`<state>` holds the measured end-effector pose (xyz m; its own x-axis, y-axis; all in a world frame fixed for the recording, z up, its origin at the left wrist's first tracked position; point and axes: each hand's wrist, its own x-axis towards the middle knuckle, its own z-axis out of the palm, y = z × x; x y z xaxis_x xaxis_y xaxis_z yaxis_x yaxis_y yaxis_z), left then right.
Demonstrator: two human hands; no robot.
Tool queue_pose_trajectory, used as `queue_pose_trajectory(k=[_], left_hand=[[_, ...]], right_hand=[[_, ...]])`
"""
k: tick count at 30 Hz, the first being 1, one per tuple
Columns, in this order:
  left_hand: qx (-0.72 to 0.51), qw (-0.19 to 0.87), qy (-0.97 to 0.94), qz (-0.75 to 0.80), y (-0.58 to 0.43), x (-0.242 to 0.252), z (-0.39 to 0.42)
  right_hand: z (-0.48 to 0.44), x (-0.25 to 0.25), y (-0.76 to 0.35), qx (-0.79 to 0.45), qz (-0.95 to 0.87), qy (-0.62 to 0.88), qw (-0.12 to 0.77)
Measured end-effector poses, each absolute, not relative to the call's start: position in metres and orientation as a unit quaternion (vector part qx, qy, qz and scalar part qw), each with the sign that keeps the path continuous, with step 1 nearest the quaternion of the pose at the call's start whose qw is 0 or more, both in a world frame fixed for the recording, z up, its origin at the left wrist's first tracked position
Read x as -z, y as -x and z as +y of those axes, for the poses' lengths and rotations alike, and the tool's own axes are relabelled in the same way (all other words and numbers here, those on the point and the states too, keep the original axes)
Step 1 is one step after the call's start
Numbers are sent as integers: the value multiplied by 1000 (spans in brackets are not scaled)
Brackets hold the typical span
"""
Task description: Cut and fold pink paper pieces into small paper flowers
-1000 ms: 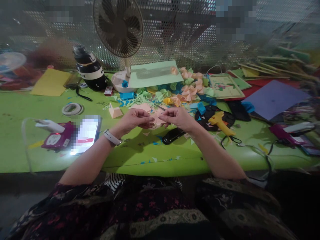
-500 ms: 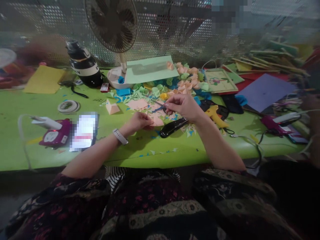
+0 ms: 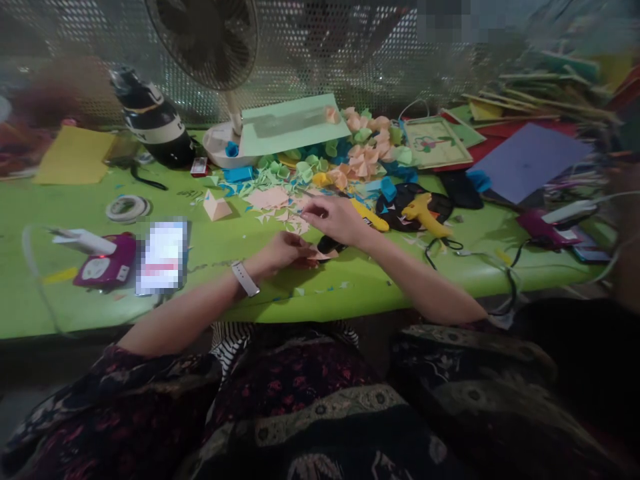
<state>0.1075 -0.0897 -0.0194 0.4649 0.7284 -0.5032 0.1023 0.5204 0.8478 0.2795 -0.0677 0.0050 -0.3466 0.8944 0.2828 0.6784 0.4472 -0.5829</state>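
My left hand (image 3: 286, 253) pinches a small peach paper piece (image 3: 326, 255) above the near part of the table. My right hand (image 3: 333, 220) is just beyond and to the right, fingers curled together over the scraps. What it holds, if anything, is hidden; a thin grey blade-like tip (image 3: 305, 193) shows past its knuckles. Under the right hand lies a black stapler (image 3: 330, 244), mostly covered. A yellow cutter (image 3: 371, 215) lies by the right wrist. Cut peach paper pieces (image 3: 269, 197) lie beyond my left hand, and a folded peach piece (image 3: 217, 208) stands to the left.
Curled paper petals (image 3: 367, 160) are heaped behind, beside a green sheet (image 3: 295, 127). A yellow glue gun (image 3: 425, 213) rests on a black pad at right. Left are a phone (image 3: 163, 257), tape rolls (image 3: 127, 208), a bottle (image 3: 155, 123) and a fan (image 3: 207, 40).
My right hand has moved left and nearer, now over the stapler, uncovering the yellow cutter. My left hand still pinches the peach paper, slightly lower. The view has shifted a little.
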Motion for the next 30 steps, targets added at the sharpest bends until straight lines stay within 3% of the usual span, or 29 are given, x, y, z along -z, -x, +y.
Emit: queue_pose_trajectory(k=[8,18,24,30], left_hand=[[-224,717,-438,493,-112,19,-93],[-232,713,-451,485,-104,20,-104],[-218,730,-449,468,-103,17,-109],[-205,738,-438,471,-102,15,-110]], right_hand=[[-64,11,-274,-117,-810,517,249],[-115,-6,-301,-42,-778,559,283],[-150,0,-325,-165,-685,638,310],[-147,-3,-320,-432,-599,640,213]])
